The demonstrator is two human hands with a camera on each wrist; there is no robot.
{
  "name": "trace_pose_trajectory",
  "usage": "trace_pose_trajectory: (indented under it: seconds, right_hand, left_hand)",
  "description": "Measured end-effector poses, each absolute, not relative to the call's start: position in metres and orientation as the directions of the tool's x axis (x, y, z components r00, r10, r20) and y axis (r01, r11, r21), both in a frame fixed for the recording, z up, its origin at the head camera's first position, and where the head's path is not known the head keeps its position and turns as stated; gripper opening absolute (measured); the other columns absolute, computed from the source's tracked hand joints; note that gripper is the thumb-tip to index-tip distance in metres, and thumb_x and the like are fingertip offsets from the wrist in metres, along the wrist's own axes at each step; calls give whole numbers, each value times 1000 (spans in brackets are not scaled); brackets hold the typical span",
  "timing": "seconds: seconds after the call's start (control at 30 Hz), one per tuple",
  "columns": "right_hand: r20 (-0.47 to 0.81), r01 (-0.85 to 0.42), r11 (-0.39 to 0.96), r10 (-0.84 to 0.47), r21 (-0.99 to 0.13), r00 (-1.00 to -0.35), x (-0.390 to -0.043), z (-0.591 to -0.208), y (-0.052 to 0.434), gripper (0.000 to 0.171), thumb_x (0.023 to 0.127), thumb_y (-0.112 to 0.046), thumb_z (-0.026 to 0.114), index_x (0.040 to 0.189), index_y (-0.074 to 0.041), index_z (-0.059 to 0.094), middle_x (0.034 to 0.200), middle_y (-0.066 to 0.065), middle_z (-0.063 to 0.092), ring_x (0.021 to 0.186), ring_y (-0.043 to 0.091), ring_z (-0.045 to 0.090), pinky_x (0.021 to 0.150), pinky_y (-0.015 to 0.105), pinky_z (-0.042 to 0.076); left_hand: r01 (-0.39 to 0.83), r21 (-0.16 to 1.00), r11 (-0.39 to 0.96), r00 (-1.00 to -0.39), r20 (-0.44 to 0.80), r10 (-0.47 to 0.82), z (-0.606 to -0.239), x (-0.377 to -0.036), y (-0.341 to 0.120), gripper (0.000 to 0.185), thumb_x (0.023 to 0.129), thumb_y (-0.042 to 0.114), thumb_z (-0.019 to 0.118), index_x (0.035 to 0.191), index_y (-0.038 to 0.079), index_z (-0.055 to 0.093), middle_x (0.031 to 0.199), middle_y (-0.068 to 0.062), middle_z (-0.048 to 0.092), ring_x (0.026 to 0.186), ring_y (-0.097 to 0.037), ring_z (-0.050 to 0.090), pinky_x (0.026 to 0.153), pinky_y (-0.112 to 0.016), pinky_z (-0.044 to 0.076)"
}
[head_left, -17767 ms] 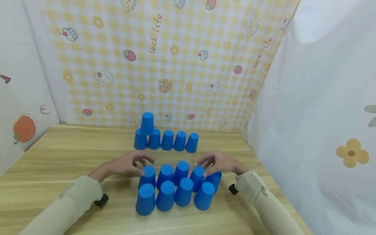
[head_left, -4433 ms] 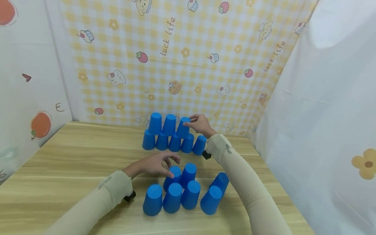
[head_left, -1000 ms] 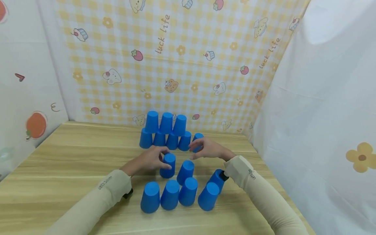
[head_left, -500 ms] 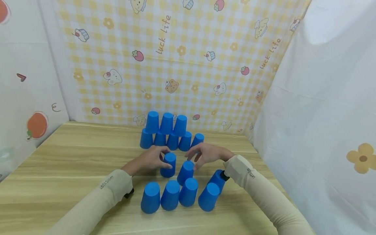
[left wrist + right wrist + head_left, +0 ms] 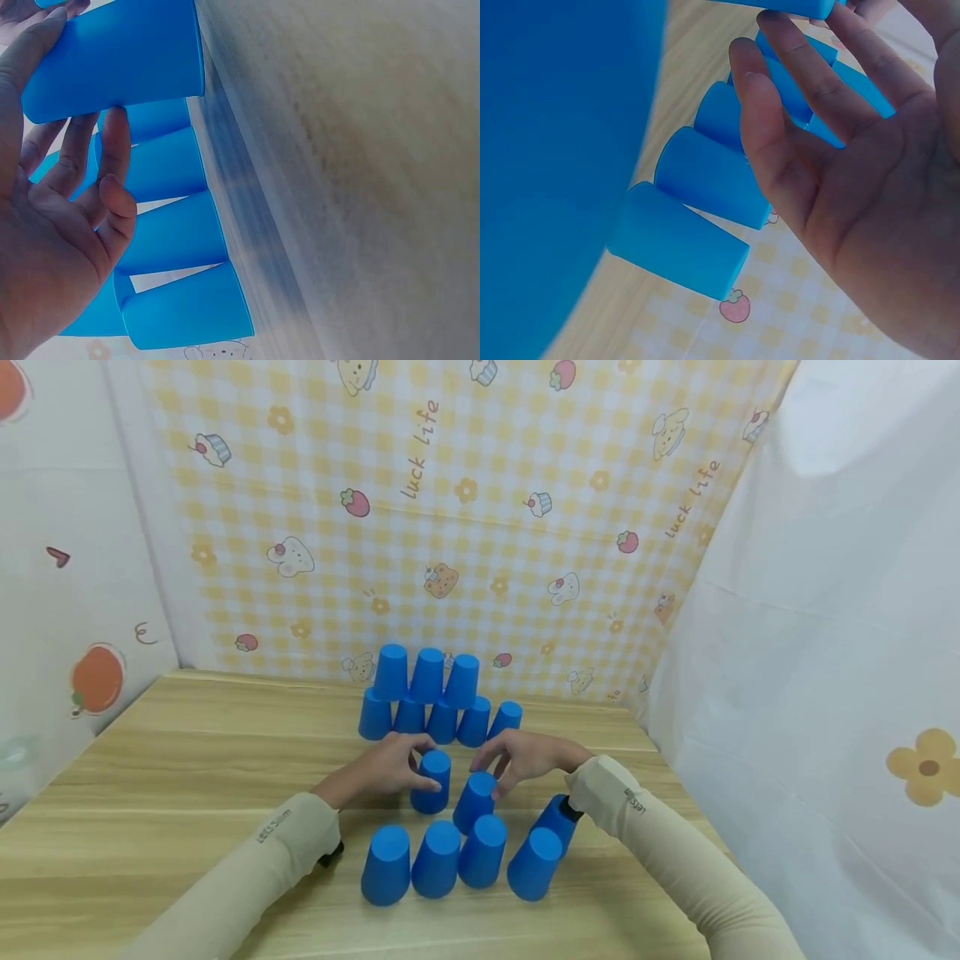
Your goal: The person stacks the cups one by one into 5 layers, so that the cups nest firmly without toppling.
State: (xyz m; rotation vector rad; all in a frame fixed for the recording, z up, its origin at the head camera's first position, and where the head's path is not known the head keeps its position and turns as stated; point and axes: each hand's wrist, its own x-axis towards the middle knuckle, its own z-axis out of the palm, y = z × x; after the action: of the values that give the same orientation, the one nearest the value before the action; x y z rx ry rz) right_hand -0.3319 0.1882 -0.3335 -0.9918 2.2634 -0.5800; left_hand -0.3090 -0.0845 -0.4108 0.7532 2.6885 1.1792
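At table centre, the left hand [image 5: 382,768] grips an upturned blue cup [image 5: 431,782]; at its 3 o'clock, the right hand [image 5: 525,757] hovers with relaxed fingers over a second cup [image 5: 474,801]. At 12 o'clock stands the cup pyramid [image 5: 435,697].

Left hand around a blue cup on the tabletop

The left hand [image 5: 45,225] curled its thumb and fingers round an upside-down blue cup [image 5: 120,56] standing on the wooden tabletop [image 5: 360,172]; beyond the fingers, more blue cups [image 5: 176,232] stood side by side.
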Motion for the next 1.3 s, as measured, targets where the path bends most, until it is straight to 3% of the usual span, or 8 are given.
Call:
trace_pose_trajectory:
  seconds: [0.33,0.6,1.3]
  right_hand:
    - [-347,-511,631,-763,-583,-546,-332,-332,188,47,85,-19,80,128,-10,64,123,-3,66,107,18,65,88,35,55]
    - [-299,-525,639,-748,-562,-592,-332,-332,191,44,85,-25,80,125,-14,66,122,-1,67,107,18,66,87,35,56]
    - [-123,-522,647,-685,-556,-718,-338,-326,202,41,85,-27,79,120,-10,69,115,1,68,102,19,64,86,36,55]
  left_hand:
    - [401,723,562,-868,102,487,-411,-308,-84,56,79,45,82,122,15,63,111,0,66,88,-14,64,79,-36,57]
    - [403,715,571,-870,105,482,-414,-309,-85,58,78,49,81,122,16,63,111,0,66,87,-14,63,77,-34,57]
    - [386,728,566,-876,98,471,-414,-308,-84,55,78,47,82,121,19,63,111,1,65,87,-14,63,77,-33,57]
